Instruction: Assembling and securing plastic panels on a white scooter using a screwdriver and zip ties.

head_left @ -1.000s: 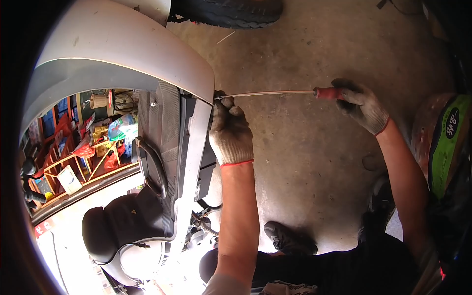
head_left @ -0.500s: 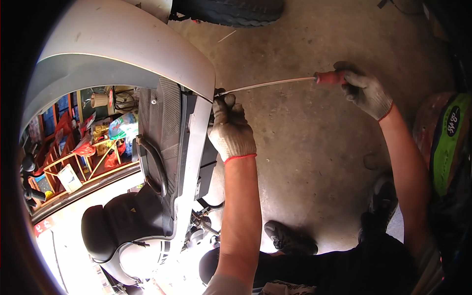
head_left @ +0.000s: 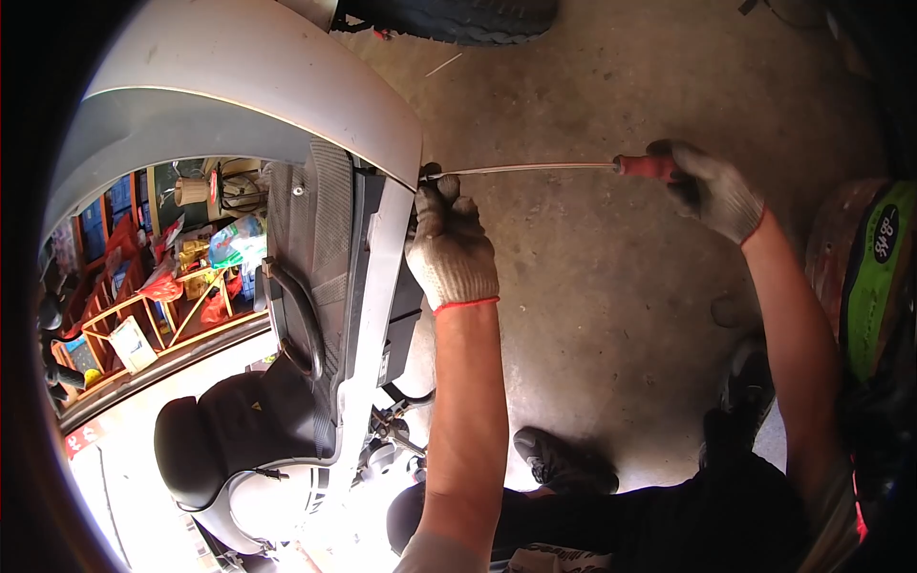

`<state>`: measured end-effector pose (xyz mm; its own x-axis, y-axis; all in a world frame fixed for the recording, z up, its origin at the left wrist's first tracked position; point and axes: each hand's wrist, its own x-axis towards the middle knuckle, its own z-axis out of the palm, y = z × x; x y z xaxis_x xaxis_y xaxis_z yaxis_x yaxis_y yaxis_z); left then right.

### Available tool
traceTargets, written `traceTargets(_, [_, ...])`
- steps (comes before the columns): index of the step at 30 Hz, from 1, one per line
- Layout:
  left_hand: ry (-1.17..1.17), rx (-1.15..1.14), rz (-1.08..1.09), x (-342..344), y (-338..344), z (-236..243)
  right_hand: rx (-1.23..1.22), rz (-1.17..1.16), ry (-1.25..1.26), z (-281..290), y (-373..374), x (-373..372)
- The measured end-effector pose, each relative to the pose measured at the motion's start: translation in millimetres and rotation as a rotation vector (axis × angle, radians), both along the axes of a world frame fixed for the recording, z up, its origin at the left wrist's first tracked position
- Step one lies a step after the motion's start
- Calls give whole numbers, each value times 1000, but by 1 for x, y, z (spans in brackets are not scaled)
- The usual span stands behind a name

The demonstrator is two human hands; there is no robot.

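Observation:
A long-shafted screwdriver [head_left: 535, 167] with a red handle lies almost level between my two gloved hands. My right hand [head_left: 718, 186] is closed round the end of the handle. At the other end, my left hand [head_left: 447, 229] has its fingers curled and pinched about the shaft near the tip, right against the edge of a silver-grey vehicle body [head_left: 315, 95]. The glove's fingers hide the tip and whatever it meets there. Both gloves are off-white knit with red cuffs and dirty fingertips.
Left of my hands is the vehicle's dark footboard [head_left: 330, 220], with a black seat [head_left: 239, 435] below. A black tyre [head_left: 468, 19] is at the top. Shelves [head_left: 143, 306] with coloured bags stand beyond. A green-wrapped tyre [head_left: 874, 277] is at the right. My shoes rest on concrete.
The screwdriver's shaft has swung slightly, from tilted to nearly level, as its handle end dropped a little. My right hand has turned on the handle; my left hand stays at the vehicle's edge.

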<state>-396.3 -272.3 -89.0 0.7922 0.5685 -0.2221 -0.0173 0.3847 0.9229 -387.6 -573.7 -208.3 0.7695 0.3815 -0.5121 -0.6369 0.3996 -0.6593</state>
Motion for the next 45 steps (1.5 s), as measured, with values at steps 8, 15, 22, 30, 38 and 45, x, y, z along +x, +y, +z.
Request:
traceTargets(8, [-16, 69, -50, -2, -2, -1, 203, -73, 121, -22, 19, -20])
traceTargets(15, [81, 82, -202, -4, -27, 3, 161, 40, 66, -15, 15, -14])
traceTargets(22, [87, 106, -122, 6, -29, 2, 139, -2, 44, -26, 20, -28])
traceTargets(30, [114, 193, -104, 4, -24, 2, 336, 18, 231, -27, 26, -52])
traceTargets(38, [110, 201, -99, 5, -22, 6, 395, -1, 161, -30, 30, -54])
traceTargets(45, [109, 179, -85, 5, -25, 10, 332, -43, 293, -28, 29, -56])
